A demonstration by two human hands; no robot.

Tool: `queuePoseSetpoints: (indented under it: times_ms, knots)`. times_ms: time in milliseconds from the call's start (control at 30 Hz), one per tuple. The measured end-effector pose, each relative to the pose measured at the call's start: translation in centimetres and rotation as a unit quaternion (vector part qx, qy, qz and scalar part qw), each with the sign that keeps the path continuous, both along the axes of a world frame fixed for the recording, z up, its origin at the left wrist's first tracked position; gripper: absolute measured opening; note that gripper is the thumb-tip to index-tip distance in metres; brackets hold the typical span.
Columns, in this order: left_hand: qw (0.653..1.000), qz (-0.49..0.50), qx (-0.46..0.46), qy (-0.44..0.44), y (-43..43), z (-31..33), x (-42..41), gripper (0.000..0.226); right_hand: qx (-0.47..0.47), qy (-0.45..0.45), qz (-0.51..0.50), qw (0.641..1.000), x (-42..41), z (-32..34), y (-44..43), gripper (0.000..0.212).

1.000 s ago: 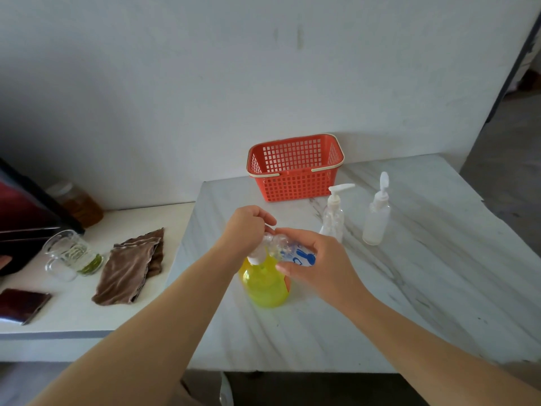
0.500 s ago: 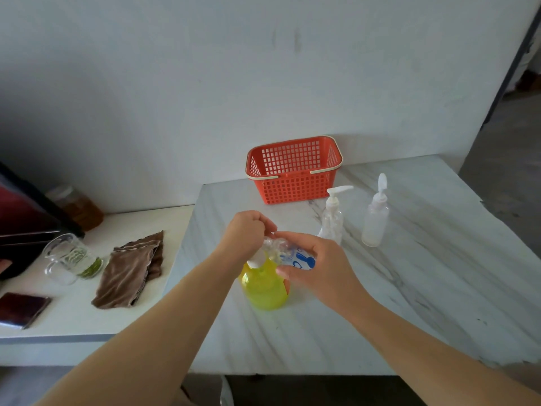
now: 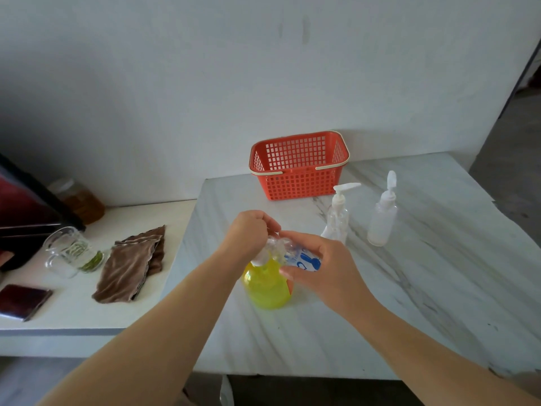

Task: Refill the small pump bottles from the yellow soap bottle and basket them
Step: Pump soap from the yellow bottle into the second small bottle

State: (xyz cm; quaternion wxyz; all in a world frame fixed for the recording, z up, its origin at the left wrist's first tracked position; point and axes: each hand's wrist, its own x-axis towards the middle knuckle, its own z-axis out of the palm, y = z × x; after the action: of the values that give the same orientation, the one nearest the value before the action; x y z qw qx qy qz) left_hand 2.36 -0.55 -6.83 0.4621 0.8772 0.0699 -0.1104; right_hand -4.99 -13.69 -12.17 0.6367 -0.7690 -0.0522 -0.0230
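Little has changed: right hand [image 3: 325,268] still grips the small bottle [image 3: 304,260], left hand [image 3: 250,232] fingers pinching its top [image 3: 274,245].

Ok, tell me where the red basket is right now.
In the head view the red basket stands at the back of the marble table, close to the wall, behind and left of the clear pump bottle.

basket [image 3: 298,183] at table [image 3: 439,288] back; pump bottles [image 3: 339,218] [image 3: 382,221] right of soap bottle [image 3: 266,288]; cloth [image 3: 128,265], jug [image 3: 68,250] on left counter [image 3: 73,312].
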Motion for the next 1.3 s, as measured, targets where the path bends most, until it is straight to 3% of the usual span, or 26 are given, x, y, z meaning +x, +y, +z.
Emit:
queuePoseSetpoints:
  times_ms: [400, 667, 1300]
  knots:
    - [1.000, -0.018, 0.004, -0.015, 0.3, 1.7, -0.6, 0.028, -0.010, -0.019, -0.010, 1.000, -0.2, 0.9, 0.2, 0.051]
    - [0.999, 0.028, -0.020, -0.034, -0.4, 0.4, -0.5, 0.038, -0.007, -0.007, -0.009, 1.000, -0.1, 0.0, 0.0, 0.053]
    - [1.000, 0.001, -0.020, -0.020, -0.2, 0.7, 0.1, 0.039, -0.024, -0.011, -0.023, 0.999, 0.1, 0.4, 0.1, 0.053]
